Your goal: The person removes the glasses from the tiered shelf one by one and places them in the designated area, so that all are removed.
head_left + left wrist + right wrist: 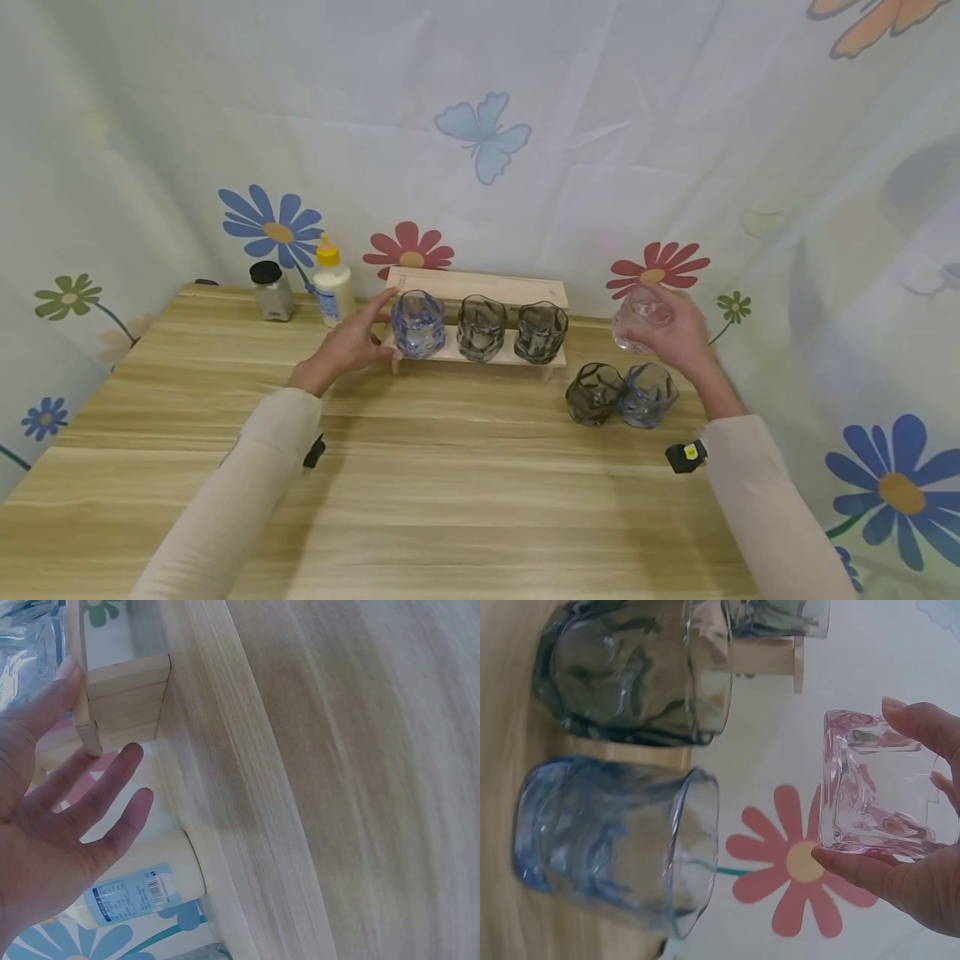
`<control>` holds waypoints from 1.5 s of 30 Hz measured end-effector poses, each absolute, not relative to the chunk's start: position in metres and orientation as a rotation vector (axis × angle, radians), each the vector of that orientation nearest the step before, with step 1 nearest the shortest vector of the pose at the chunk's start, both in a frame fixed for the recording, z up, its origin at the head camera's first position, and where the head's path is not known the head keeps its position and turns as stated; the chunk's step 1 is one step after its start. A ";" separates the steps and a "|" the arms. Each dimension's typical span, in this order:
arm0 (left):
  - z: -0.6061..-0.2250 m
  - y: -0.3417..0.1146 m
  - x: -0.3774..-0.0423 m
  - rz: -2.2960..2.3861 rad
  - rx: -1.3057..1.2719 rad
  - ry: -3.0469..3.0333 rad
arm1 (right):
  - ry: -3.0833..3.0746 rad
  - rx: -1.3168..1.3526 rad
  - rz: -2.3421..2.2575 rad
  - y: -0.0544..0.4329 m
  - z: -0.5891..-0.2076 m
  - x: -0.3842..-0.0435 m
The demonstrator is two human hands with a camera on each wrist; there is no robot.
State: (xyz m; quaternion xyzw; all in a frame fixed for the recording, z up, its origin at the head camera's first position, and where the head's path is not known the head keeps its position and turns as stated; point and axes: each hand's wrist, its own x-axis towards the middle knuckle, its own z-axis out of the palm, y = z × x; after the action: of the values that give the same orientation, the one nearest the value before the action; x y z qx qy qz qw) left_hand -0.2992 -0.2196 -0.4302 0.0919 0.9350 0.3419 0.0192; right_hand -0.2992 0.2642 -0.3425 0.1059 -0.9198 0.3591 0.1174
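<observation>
My right hand (pixel 675 329) grips a clear, faintly pink glass (pixel 877 787) between thumb and fingers, above the table at the back right. At the left end of a small wooden rack (pixel 480 287), my left hand (pixel 348 346) holds its edge, thumb at the front board and index finger reaching behind; the other fingers spread loosely in the left wrist view. On the rack stand a blue glass (pixel 418 327) and two grey glasses, one in the middle (pixel 481 329) and one on the right (pixel 541 333). Below the lifted glass, a dark grey glass (pixel 594 394) and a pale blue glass (pixel 648 396) stand side by side.
Left of the rack stand a white bottle (pixel 333 292) with a yellow cap and a jar (pixel 272 293) with a black lid. A flower-printed curtain (pixel 570 183) hangs behind the wooden table (pixel 465 500).
</observation>
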 end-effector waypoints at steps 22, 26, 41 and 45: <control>-0.432 -0.223 -0.299 1.032 0.285 2.919 | -2.761 0.038 0.982 0.339 -0.374 -0.282; -0.431 -0.223 -0.299 1.026 0.287 2.922 | -2.767 0.032 0.995 0.348 -0.380 -0.279; -0.430 -0.220 -0.299 1.037 0.296 2.914 | -2.881 0.162 0.992 0.372 -0.411 -0.280; -0.430 -0.220 -0.300 1.032 0.293 2.915 | -2.881 0.252 1.008 0.375 -0.416 -0.280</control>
State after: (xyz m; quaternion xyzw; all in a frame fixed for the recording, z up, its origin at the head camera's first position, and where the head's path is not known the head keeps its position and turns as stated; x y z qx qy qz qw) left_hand -0.2998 -0.2196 -0.4305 0.0942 0.9383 0.3322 0.0179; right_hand -0.2798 0.3745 -0.4161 0.0821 -0.9400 0.3288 0.0396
